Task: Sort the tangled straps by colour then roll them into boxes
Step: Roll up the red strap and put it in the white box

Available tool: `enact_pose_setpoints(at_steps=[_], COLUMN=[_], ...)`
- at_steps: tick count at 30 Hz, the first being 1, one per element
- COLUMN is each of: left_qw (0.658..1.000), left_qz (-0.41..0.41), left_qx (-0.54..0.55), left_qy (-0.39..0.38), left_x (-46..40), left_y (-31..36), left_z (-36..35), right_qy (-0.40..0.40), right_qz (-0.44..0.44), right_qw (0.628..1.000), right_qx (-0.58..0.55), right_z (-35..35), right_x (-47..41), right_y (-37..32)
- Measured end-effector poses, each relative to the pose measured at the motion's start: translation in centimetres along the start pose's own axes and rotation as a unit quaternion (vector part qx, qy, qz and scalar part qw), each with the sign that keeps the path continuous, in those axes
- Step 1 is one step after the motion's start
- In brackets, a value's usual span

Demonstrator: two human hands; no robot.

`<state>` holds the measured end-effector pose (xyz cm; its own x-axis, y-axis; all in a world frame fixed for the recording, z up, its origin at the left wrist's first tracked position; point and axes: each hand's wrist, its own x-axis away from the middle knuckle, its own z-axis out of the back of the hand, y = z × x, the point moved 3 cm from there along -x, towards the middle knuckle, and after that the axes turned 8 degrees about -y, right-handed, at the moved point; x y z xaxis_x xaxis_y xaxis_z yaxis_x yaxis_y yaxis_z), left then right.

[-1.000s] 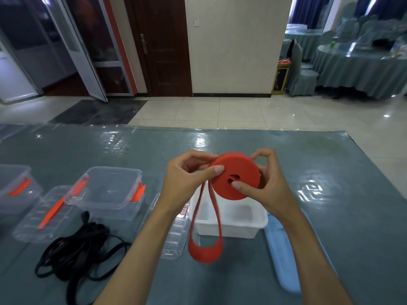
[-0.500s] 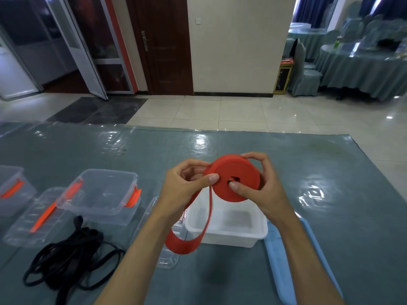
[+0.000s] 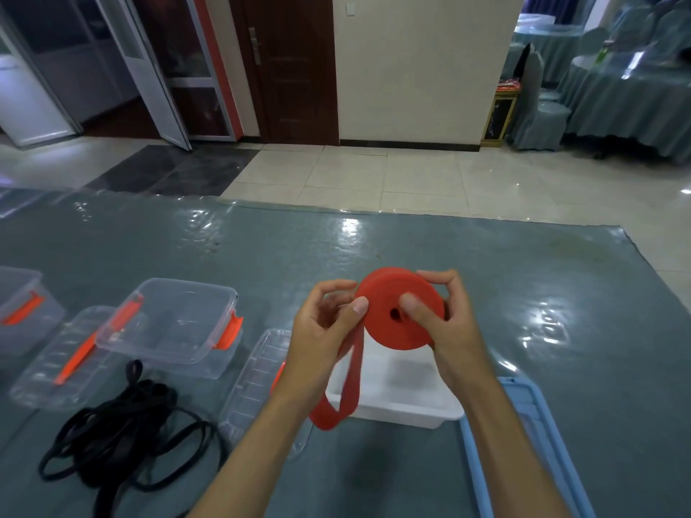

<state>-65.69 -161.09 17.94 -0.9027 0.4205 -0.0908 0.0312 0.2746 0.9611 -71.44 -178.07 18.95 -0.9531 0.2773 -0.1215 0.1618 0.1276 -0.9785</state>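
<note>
Held above the white box (image 3: 392, 396) on the bench (image 3: 561, 368): a coiled red strap (image 3: 402, 312), pinched by the right hand (image 3: 445, 323), loose tail gripped by the left hand (image 3: 325, 330). Beside the clear box (image 3: 175, 323), tangled black straps (image 3: 123, 435).

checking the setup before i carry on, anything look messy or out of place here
Only the black straps, lying in a loose tangle on the table in front of the clear box. The red strap is mostly rolled between both hands, a short tail hanging.
</note>
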Motion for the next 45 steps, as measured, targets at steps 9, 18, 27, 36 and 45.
enact_pose_setpoints(at_steps=[9, 18, 27, 36, 45], left_qw=[0.999, 0.996, 0.997, 0.992, 0.975], left_qz=[-0.006, -0.031, 0.028, 0.011, 0.042], left_qx=[-0.039, -0.078, -0.011, -0.088, -0.126], left_qy=[0.005, -0.029, -0.069, -0.092, -0.178], left_x=[2.4, 2.7, 5.6, 6.6, 8.4], left_y=[-1.5, 1.7, 0.3, 0.6, 0.9], left_z=[0.0, 1.3, 0.4, -0.1, 0.6], right_qy=[0.113, -0.076, -0.01, 0.01, 0.017], right_qz=[0.035, -0.032, -0.009, -0.072, -0.056], right_qw=[0.993, 0.995, 1.0, 0.997, 0.998], right_qx=[0.023, 0.05, 0.009, -0.012, -0.017], right_z=[-2.1, 0.5, 0.2, 0.6, 0.8], right_x=[1.0, 4.4, 8.4, 10.7, 11.4], right_y=[-0.4, -2.2, -1.0, 0.2, 1.1])
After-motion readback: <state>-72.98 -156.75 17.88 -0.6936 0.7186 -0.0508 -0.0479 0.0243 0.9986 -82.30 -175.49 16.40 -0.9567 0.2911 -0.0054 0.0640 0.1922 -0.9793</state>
